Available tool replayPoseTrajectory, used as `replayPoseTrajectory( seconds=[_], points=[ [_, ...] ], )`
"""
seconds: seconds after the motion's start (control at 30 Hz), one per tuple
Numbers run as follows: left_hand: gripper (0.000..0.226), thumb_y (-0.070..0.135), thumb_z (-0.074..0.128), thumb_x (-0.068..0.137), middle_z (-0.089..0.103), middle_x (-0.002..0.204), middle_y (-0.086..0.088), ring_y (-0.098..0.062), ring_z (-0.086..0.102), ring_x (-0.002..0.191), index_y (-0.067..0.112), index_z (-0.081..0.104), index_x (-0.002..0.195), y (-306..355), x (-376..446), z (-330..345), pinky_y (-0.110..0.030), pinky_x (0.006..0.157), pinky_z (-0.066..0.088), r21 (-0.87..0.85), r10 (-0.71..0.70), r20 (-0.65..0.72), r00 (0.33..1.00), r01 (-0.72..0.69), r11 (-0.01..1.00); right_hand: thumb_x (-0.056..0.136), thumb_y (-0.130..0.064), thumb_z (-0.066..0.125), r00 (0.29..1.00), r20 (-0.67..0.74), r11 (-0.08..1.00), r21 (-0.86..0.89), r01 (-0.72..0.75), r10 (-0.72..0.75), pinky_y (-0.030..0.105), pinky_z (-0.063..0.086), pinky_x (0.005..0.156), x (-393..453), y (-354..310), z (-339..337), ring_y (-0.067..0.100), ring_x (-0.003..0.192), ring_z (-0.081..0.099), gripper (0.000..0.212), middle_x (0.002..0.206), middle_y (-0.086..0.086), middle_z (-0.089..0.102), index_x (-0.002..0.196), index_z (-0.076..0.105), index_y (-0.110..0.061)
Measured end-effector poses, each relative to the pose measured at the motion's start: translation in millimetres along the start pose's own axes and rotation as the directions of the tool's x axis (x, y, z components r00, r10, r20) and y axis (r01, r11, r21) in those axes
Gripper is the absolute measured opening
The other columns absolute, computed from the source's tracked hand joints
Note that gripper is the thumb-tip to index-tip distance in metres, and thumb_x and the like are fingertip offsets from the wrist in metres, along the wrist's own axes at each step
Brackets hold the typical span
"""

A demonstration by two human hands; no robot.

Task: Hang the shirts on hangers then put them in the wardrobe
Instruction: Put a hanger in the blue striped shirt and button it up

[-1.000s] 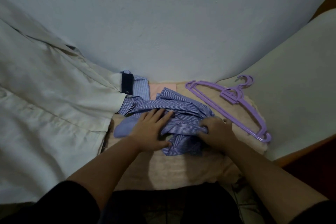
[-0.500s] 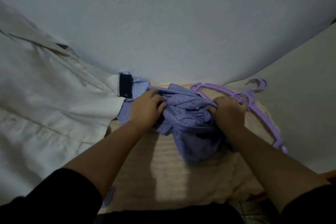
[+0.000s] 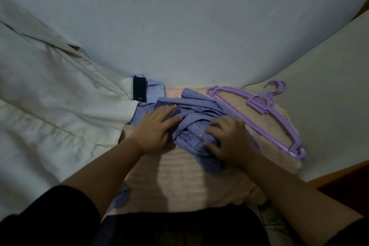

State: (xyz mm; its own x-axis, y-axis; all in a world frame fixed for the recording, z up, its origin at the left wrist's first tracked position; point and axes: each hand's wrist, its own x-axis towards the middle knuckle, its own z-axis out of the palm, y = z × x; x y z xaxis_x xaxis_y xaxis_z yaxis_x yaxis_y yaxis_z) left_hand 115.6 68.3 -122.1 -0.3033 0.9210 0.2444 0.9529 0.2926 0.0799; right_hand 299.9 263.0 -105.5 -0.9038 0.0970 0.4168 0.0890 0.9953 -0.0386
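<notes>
Both hands (image 3: pixel 193 134) have lowered the striped shirt (image 3: pixel 195 118) onto the towel (image 3: pixel 179 181).

You wear a black top with short sleeves: the left sleeve (image 3: pixel 60 211) fills the lower left of the frame and ends above the elbow, and the right sleeve (image 3: pixel 351 233) shows only as a dark edge in the lower right corner. Both your forearms are bare from there down to the wrists. Your hands, the left hand (image 3: pixel 154 130) and the right hand (image 3: pixel 231 142), carry no rings, watch or bracelet. Dark clothing (image 3: pixel 179 227) covers your lap at bottom centre.
</notes>
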Motion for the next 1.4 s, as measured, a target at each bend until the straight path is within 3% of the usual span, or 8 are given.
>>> replayPoseTrajectory(
  seconds=[0.13, 0.27, 0.47, 0.6, 0.7, 0.97, 1.23, 1.4],
  points=[
    [0.064, 0.042, 0.037, 0.079, 0.036, 0.152, -0.013, -0.038, 0.042, 0.133, 0.029, 0.042, 0.141, 7, -11, -8, -0.059, 0.1, 0.039, 0.052, -0.06, 0.112, 0.992, 0.055, 0.997, 0.068, -0.072, 0.049, 0.983, 0.167, 0.993, -0.081, 0.086, -0.071, 0.033, 0.024, 0.07, -7, -28, 12, 0.02, 0.078, 0.052, 0.05, 0.081, -0.003, 0.056, 0.079, 0.067, -0.027],
    [0.06, 0.039, 0.037, 0.081, 0.036, 0.152, -0.013, -0.038, 0.04, 0.134, 0.028, 0.049, 0.139, 14, -8, -17, -0.055, 0.101, 0.039, 0.008, -0.052, 0.113, 0.992, 0.051, 0.999, 0.066, -0.039, 0.064, 0.972, 0.225, 0.991, -0.099, 0.086, -0.061, 0.033, 0.025, 0.066, 1, -36, 13, 0.023, 0.07, 0.053, 0.017, 0.071, -0.003, 0.056, 0.062, 0.064, -0.022],
    [0.058, 0.048, 0.038, 0.085, 0.034, 0.154, -0.004, -0.022, 0.031, 0.141, 0.026, 0.052, 0.137, 32, 24, -53, -0.041, 0.111, 0.029, -0.258, -0.095, 0.119, 0.988, 0.123, 0.958, 0.098, -0.034, 0.038, 0.97, 0.143, 0.946, 0.229, -0.228, 0.199, 0.033, 0.024, 0.085, 39, -18, -42, 0.022, 0.102, 0.056, 0.027, 0.102, -0.002, 0.067, 0.104, 0.063, -0.025],
    [0.015, 0.029, 0.059, 0.093, 0.063, 0.124, -0.005, -0.021, 0.056, 0.115, 0.017, 0.067, 0.088, 56, 54, -92, -0.029, 0.095, 0.04, -0.507, -0.243, 0.139, 0.96, 0.28, 0.815, 0.098, -0.023, 0.047, 0.947, 0.083, 0.804, 0.508, -0.309, 0.311, 0.035, 0.043, 0.083, 53, -7, -83, 0.025, 0.091, 0.058, 0.014, 0.097, 0.007, 0.066, 0.1, 0.06, -0.018],
    [0.027, 0.033, 0.057, 0.09, 0.069, 0.096, -0.01, -0.024, 0.062, 0.093, 0.009, 0.065, 0.08, 63, 65, -122, -0.032, 0.089, 0.047, -0.647, -0.315, 0.164, 0.935, 0.343, 0.681, 0.099, -0.02, 0.045, 0.936, 0.09, 0.744, 0.584, -0.326, 0.34, 0.028, 0.04, 0.078, 61, 2, -111, 0.022, 0.091, 0.057, 0.011, 0.096, 0.005, 0.063, 0.095, 0.055, -0.022],
    [0.036, 0.008, 0.056, 0.091, 0.064, 0.123, -0.006, -0.02, 0.059, 0.114, 0.014, 0.063, 0.125, 93, 73, -145, -0.034, 0.103, 0.044, -0.597, -0.238, 0.283, 0.929, 0.365, 0.714, 0.094, -0.008, 0.05, 0.954, 0.156, 0.786, 0.541, -0.301, 0.258, 0.018, 0.032, 0.078, 58, 0, -160, 0.015, 0.096, 0.048, 0.023, 0.095, 0.002, 0.052, 0.085, 0.058, -0.029],
    [0.022, 0.022, 0.062, 0.092, 0.057, 0.069, 0.001, -0.016, 0.054, 0.073, 0.016, 0.059, 0.071, 115, 75, -141, -0.025, 0.067, 0.041, -0.517, -0.236, 0.227, 0.945, 0.322, 0.793, 0.094, -0.007, 0.05, 0.93, 0.03, 0.775, 0.544, -0.323, 0.367, 0.023, 0.031, 0.082, 41, 9, -183, 0.019, 0.101, 0.047, 0.02, 0.098, 0.004, 0.053, 0.094, 0.068, -0.016],
    [0.012, 0.019, 0.056, 0.096, 0.065, 0.082, 0.0, -0.014, 0.058, 0.077, 0.015, 0.065, 0.089, 114, 74, -155, -0.028, 0.079, 0.048, -0.577, -0.275, 0.164, 0.947, 0.318, 0.752, 0.095, -0.011, 0.049, 0.873, 0.055, 0.665, 0.626, -0.408, 0.484, 0.026, 0.036, 0.083, 35, 10, -183, 0.017, 0.096, 0.05, 0.018, 0.099, 0.003, 0.052, 0.086, 0.062, -0.021]
  ],
)
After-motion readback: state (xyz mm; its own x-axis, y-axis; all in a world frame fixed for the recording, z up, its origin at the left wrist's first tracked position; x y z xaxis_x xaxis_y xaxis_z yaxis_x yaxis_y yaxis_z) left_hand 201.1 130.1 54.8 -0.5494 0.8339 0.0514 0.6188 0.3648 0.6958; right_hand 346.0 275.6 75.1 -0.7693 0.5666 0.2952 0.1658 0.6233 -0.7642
